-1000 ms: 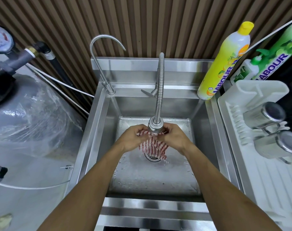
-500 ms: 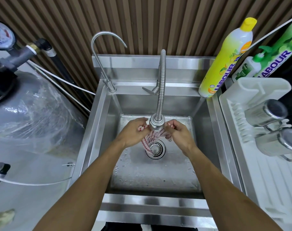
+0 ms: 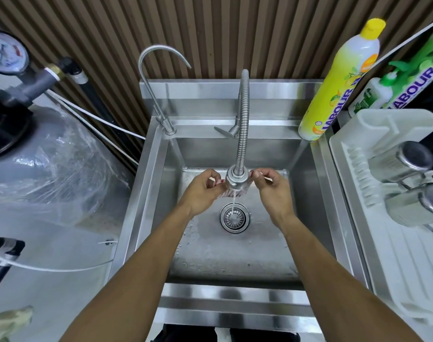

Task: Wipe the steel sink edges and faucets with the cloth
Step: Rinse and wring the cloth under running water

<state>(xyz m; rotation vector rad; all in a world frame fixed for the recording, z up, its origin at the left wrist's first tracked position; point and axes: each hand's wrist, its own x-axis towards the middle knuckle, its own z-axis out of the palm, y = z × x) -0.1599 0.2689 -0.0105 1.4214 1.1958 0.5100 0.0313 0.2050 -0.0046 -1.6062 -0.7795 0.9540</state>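
Striped cloth (image 3: 237,193) stretches left-right between left hand (image 3: 202,191) and right hand (image 3: 272,188).

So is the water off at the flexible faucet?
No, a thin stream runs from the flexible faucet into the drain.

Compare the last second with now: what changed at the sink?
The left hand and right hand have drawn apart, stretching the red-striped cloth out under the flexible faucet's head; earlier it hung bunched between them. Water now runs down toward the drain. Both hands still pinch the cloth; the gooseneck tap and yellow bottle have not moved.
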